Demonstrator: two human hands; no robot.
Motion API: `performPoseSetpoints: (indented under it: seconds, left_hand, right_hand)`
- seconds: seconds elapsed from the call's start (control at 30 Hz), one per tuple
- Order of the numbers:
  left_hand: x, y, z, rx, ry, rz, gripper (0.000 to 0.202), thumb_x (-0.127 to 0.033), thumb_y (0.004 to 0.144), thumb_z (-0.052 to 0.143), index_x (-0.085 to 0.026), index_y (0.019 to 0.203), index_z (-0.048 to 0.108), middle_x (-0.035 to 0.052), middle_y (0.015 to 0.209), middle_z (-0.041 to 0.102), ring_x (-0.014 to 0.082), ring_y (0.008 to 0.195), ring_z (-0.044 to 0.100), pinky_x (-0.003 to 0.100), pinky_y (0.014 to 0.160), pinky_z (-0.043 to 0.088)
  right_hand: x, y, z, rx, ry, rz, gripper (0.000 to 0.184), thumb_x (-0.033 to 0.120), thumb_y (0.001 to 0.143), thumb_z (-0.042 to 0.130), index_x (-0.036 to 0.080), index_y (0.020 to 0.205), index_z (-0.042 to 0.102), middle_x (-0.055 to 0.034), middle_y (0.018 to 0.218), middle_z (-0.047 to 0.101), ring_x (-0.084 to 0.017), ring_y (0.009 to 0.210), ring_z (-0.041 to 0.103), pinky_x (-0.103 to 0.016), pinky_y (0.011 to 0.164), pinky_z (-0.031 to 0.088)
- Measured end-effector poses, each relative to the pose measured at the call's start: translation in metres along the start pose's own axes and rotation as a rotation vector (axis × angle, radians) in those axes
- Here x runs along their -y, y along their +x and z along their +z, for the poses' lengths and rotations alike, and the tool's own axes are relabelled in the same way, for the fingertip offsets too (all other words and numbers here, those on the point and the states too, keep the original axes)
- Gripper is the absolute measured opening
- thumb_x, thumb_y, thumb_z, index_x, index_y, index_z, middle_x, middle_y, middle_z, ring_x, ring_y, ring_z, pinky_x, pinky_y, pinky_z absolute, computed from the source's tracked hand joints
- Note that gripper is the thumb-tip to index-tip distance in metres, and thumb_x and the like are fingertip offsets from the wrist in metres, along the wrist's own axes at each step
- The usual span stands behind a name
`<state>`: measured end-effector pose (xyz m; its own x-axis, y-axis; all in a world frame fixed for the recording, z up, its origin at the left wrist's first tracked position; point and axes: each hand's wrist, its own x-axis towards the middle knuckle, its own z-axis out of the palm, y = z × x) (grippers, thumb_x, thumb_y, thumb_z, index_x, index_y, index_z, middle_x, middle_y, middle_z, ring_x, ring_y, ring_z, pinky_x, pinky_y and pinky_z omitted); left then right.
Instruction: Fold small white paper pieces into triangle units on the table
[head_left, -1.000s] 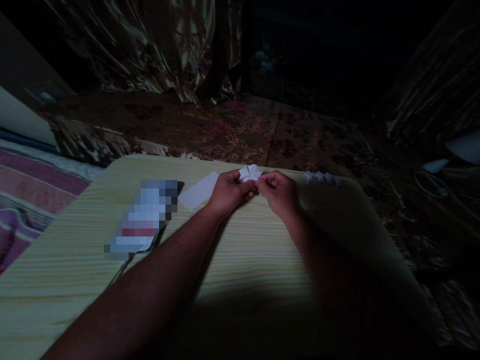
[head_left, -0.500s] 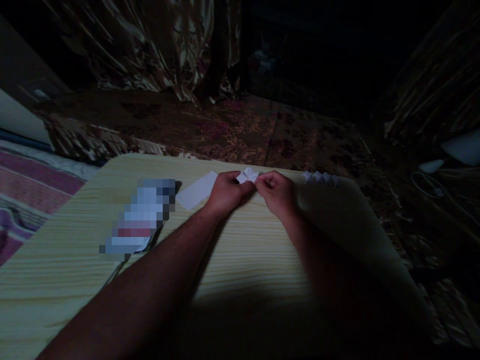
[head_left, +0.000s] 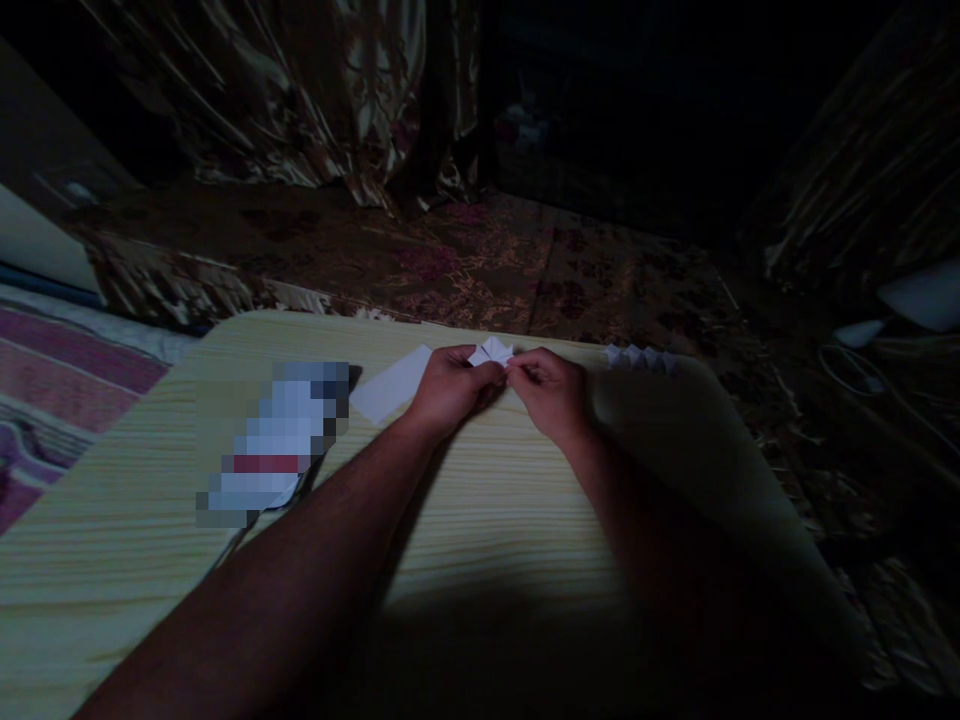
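Near the far edge of the wooden table [head_left: 517, 500], a small folded white paper piece [head_left: 492, 351] with pointed, petal-like creases is between my hands. My left hand [head_left: 457, 385] is closed on its left and near side, thumb along the lower edge. From the right, my right hand [head_left: 551, 388] pinches its lower right corner with thumb and forefinger. The fingers partly cover the paper's near side. A flat white sheet of paper [head_left: 391, 385] lies just left of my left hand. Several small folded paper pieces [head_left: 643, 358] stand in a row to the right of my right hand.
A blurred-out flat device [head_left: 281, 440] with a cable lies at the table's left. Behind the table is a ledge covered in dark patterned cloth [head_left: 450, 255], with curtains [head_left: 337, 90] above. A striped pink cloth [head_left: 56, 360] is at left; a white lamp-like object [head_left: 922, 298] at right.
The folded paper has shifted slightly left and turned a little between my fingers. My right hand has moved slightly lower; both hands keep their hold.
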<state>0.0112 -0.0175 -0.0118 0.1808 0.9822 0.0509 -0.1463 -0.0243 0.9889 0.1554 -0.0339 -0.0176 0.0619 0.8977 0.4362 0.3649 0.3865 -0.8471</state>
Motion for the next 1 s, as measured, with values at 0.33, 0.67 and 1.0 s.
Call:
performPoseSetpoints:
  seconds: [0.33,0.67,1.0]
  left_hand:
    - [0.0027,0.0031,-0.0058,0.054,-0.106,-0.038,0.013,-0.022,0.067,0.069,-0.013,0.062,0.063,0.0018,0.055,0.059,0.0082,0.043,0.046,0.022,0.039,0.029]
    - [-0.0035,0.0027,-0.0053,0.081,-0.138,-0.104,0.018,-0.029,0.069,0.071,-0.012,0.068,0.064,0.0023,0.058,0.059,0.0078,0.043,0.047,0.021,0.037,0.029]
    - [-0.0038,0.0045,-0.0073,0.061,-0.186,-0.150,0.021,-0.029,0.068,0.074,-0.011,0.068,0.062,0.0031,0.061,0.062,0.0072,0.044,0.048,0.020,0.039,0.031]
  right_hand:
    - [0.0027,0.0001,-0.0072,0.042,-0.241,-0.270,0.016,0.022,0.083,0.056,0.025,0.074,0.069,-0.0019,0.077,0.070,-0.016,0.074,0.063,-0.028,0.074,0.048]
    - [0.0033,-0.0002,-0.0097,0.092,-0.239,-0.292,0.017,0.022,0.086,0.054,0.025,0.075,0.067,-0.0023,0.078,0.070,-0.016,0.076,0.063,-0.028,0.074,0.047]
    - [0.0037,0.0015,0.0000,-0.007,0.144,0.121,0.018,0.037,0.078,0.063,0.019,0.078,0.060,0.0004,0.067,0.065,-0.013,0.061,0.062,-0.024,0.058,0.050]
